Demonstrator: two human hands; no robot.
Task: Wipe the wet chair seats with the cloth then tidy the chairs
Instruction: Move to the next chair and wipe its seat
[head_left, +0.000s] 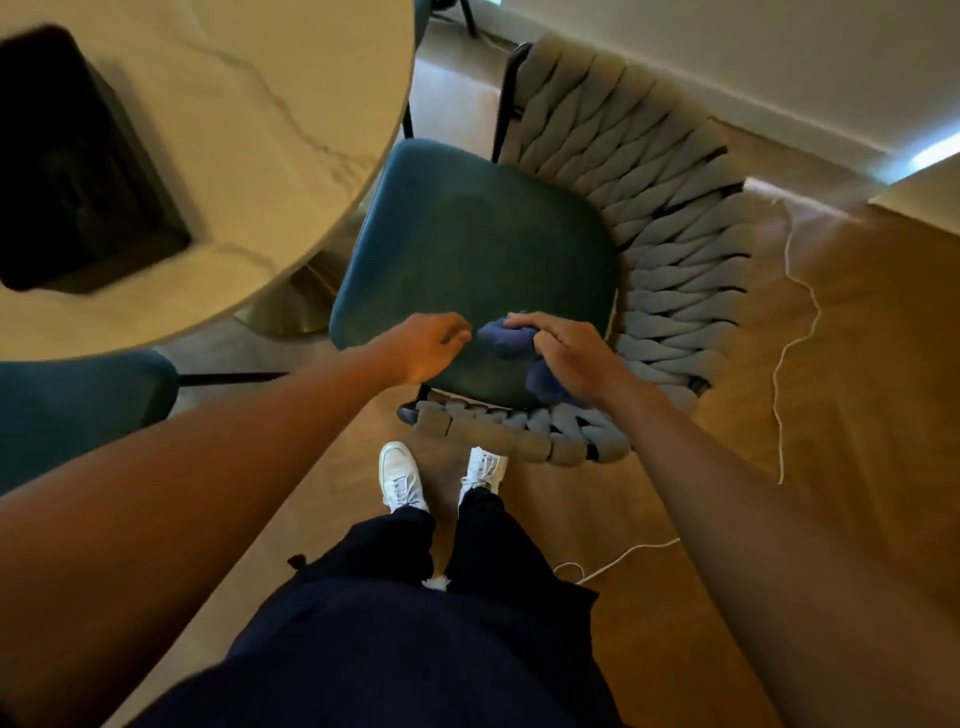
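Holding crumpled blue cloth (511, 343) in right hand (566, 353) over teal padded chair seat (467, 244); left hand (428, 345) loose, holds nothing. Cloth bunched small, may miss wet spots.

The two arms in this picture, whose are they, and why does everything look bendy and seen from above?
The arms belong to a person wearing a camera on their head. It looks down, and its wide lens bends the edges. Their white sneakers stand on the wooden floor. In front is a chair with a smooth teal seat and a chunky grey braided back. The right hand grips a crumpled blue cloth just over the seat's near edge. The left hand is beside the cloth, fingers curled; whether it touches the cloth is unclear. Left of the chair is a round white marble table with a black box on it.
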